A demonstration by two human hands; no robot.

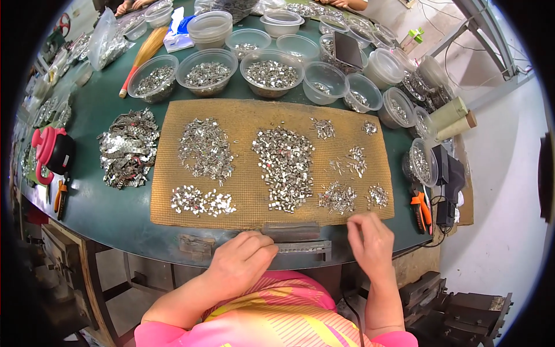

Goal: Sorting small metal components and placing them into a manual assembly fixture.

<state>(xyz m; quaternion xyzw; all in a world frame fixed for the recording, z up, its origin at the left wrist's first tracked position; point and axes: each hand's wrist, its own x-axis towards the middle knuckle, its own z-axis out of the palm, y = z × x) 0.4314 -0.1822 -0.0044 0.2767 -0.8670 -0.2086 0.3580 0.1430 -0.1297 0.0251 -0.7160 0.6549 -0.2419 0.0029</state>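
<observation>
My left hand [245,258] is closed at the left end of a narrow metal channel [303,247] at the table's front edge; its fingertips hide whatever they may hold. My right hand [372,246] is pinched at the mat's lower right edge, below a pile of thin metal pins [338,198]. Anything in that pinch is too small to make out. On the brown textured mat [243,110] lie a large heap of small silvery metal links [283,170], a pile of pins [205,149] and a scatter of shiny flat pieces [202,200].
Plastic tubs of metal parts [272,73] line the mat's far side. Left of it are a heap of linked metal strips [128,148], a pink-and-black device [52,153] and pliers [60,198]. Orange-handled pliers [422,211] lie right. Other people's hands [130,6] show at the far edge.
</observation>
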